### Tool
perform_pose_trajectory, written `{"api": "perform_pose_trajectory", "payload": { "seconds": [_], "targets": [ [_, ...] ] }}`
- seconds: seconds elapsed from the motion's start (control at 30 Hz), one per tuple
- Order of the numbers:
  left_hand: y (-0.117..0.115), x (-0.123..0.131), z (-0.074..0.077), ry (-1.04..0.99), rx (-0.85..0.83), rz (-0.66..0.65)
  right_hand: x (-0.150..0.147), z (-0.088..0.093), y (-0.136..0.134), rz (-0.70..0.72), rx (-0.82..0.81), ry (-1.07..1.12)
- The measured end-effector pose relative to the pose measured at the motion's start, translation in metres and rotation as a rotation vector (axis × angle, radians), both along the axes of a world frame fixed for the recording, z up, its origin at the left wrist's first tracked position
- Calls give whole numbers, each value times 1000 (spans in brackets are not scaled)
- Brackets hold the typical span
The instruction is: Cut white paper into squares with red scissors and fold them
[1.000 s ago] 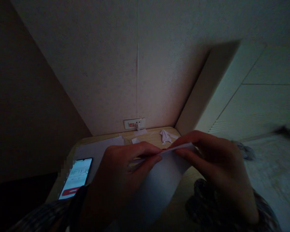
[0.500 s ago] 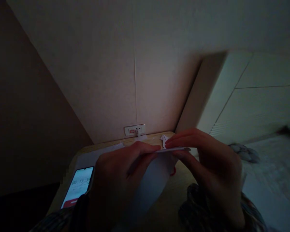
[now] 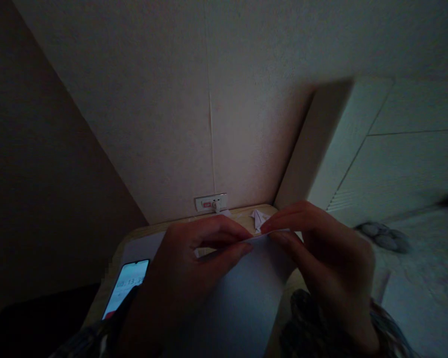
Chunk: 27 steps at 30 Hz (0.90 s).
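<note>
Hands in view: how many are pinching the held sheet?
2: the left hand and the right hand, side by side at the sheet's upper edge.

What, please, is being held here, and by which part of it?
A sheet of paper, pinched at its upper edge by the left hand and the right hand.

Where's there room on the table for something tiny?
Maybe the narrow bare strip of table showing between the held sheet and right hand. Another small patch shows left of the folded paper. Left is crowded: phone, flat paper, left hand.
</note>
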State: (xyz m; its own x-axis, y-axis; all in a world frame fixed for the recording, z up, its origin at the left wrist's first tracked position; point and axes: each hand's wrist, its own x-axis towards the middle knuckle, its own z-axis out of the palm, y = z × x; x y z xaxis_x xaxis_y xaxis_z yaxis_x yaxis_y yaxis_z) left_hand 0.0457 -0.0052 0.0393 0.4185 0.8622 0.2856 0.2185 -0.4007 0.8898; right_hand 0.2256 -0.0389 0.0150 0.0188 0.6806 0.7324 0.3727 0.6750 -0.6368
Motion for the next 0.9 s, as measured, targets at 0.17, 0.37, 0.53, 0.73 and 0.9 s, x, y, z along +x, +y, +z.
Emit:
{"api": "perform_pose_trajectory", "payload": {
  "seconds": [0.17, 0.37, 0.53, 0.73, 0.9],
  "targets": [
    [0, 2, 0, -40, -70, -30, 1, -3, 2, 3, 57, -33],
    [-6, 0, -4, 81, 163, 134, 1, 1, 1, 13, 4, -78],
    [-8, -1, -9, 185, 327, 160, 0, 11, 1, -24, -38, -247],
    [-9, -2, -10, 232, 379, 146, 1, 14, 0, -20, -50, -276],
    [-13, -2, -8, 246, 385, 139, 1, 14, 1, 5, -78, -231]
  ]
}}
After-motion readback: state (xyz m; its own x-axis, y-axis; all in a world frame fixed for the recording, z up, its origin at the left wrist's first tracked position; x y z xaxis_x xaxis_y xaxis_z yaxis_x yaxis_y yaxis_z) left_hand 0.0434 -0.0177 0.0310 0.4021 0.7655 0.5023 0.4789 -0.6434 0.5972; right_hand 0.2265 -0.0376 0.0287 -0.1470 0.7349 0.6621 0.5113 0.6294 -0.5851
